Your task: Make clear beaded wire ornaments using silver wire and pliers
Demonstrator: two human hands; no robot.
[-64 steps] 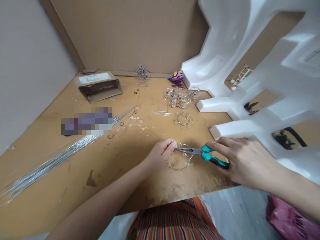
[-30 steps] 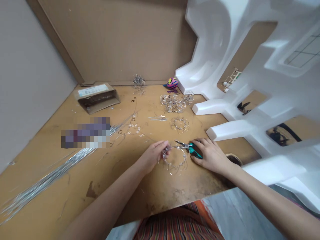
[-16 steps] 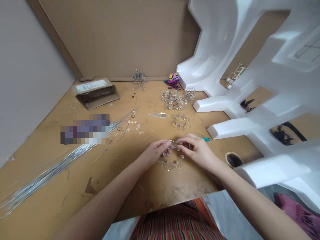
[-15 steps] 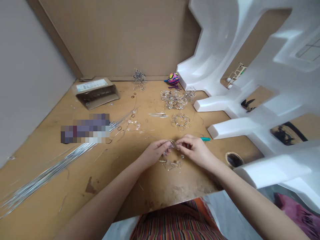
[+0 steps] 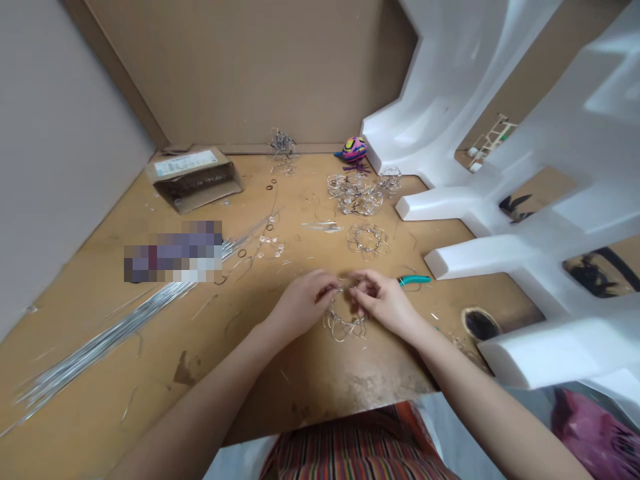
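Noted at the desk (image 5: 320, 400), near its front edge: both hands work together on one wire ring (image 5: 345, 327) strung with clear beads. The ring sits directly below the hands, its lower loops on or just above the desk, and its upper part is lifted between them.

The left hand (image 5: 303, 303) holds the ring's upper left side, and the right hand (image 5: 383, 303) its upper right. The fingers of each hand are drawn together and clamped on the top of the wire, where the two hands almost meet. The fingers hide which strand each hand is pinching.

No tool is in either hand. Teal-handled pliers (image 5: 414, 280) lie on the desk just beyond the right hand, untouched, so the wire is being handled by fingers alone at this moment.

Beyond the hands lies a second beaded ring (image 5: 367, 240), flat on the desk, with a tangled heap of similar rings (image 5: 355, 193) farther back. To the left is a long bundle of straight silver wire (image 5: 115, 327), with small dark wire rings (image 5: 243, 253) scattered between it and the hands.
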